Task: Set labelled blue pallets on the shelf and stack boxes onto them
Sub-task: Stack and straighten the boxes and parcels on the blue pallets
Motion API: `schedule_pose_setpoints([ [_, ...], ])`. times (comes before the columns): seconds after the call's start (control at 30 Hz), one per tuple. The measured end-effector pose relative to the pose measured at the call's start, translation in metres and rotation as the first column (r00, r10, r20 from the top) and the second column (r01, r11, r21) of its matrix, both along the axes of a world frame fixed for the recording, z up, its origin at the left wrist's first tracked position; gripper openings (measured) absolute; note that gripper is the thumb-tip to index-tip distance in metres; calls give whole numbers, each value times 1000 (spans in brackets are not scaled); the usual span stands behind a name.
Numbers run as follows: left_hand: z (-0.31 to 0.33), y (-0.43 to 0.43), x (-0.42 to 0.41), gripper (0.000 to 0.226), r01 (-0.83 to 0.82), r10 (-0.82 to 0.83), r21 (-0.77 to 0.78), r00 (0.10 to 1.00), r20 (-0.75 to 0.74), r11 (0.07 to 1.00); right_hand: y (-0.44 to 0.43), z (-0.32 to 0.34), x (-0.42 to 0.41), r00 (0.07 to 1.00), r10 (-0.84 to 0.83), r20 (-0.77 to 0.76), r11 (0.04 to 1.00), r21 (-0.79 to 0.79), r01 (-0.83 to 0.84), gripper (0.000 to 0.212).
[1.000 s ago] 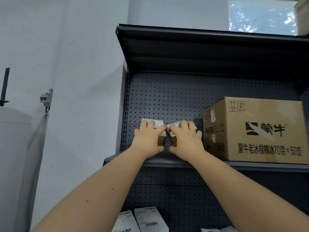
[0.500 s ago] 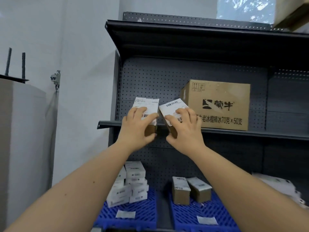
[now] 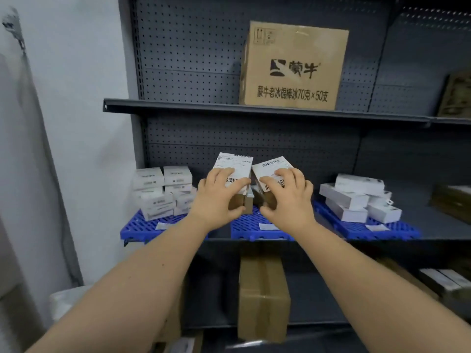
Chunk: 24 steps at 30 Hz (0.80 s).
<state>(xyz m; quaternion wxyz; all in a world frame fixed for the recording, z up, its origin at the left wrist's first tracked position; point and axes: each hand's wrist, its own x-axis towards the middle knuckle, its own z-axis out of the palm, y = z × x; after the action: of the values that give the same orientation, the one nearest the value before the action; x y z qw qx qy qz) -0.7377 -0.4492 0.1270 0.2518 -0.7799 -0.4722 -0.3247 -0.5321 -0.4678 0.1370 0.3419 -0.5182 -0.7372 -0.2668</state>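
Three blue pallets lie on the middle shelf point(image 3: 433, 233), each with a white label at its front. My left hand point(image 3: 219, 197) grips a small brown box with a white barcode label point(image 3: 235, 165). My right hand point(image 3: 288, 197) grips a second labelled brown box point(image 3: 271, 166). Both boxes hover side by side just above the middle pallet point(image 3: 248, 229), where other brown boxes stand behind my hands. The left pallet point(image 3: 139, 226) carries a stack of white boxes point(image 3: 163, 191). The right pallet point(image 3: 356, 229) carries a looser pile of white boxes point(image 3: 356, 197).
A large brown carton point(image 3: 293, 66) with printed characters stands on the upper shelf point(image 3: 178, 107). A taped brown carton point(image 3: 262, 296) sits on the shelf below. More cartons show at the far right edge point(image 3: 453, 202). A white wall is to the left.
Both hands took the two labelled boxes off the upper shelf and brought them down in front of the middle pallet. The view tilted downward, bringing the pallets and lower shelf into sight.
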Motion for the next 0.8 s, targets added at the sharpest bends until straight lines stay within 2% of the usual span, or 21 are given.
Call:
schedule_pose_setpoints([
  [0.2,-56,42,3,64,0,-4,-147,1000,-27,989,30,-50,12,992,-80,-94,990,-123,68,58],
  [0.33,-71,92,-3,63,4,-11,-173,999,-42,985,70,-67,15,983,-132,-127,982,-151,112,59],
  [0.47,-66,157,-5,64,51,-56,-191,998,-22,980,125,-64,11,970,-199,-140,970,-170,175,59],
  [0.67,-42,259,-3,63,117,-127,-230,991,-33,966,218,-51,-5,929,-273,-248,954,-195,228,55],
  [0.8,-41,310,6,63,177,-186,-290,983,-2,940,267,-58,-15,911,-342,-228,924,-259,282,56],
])
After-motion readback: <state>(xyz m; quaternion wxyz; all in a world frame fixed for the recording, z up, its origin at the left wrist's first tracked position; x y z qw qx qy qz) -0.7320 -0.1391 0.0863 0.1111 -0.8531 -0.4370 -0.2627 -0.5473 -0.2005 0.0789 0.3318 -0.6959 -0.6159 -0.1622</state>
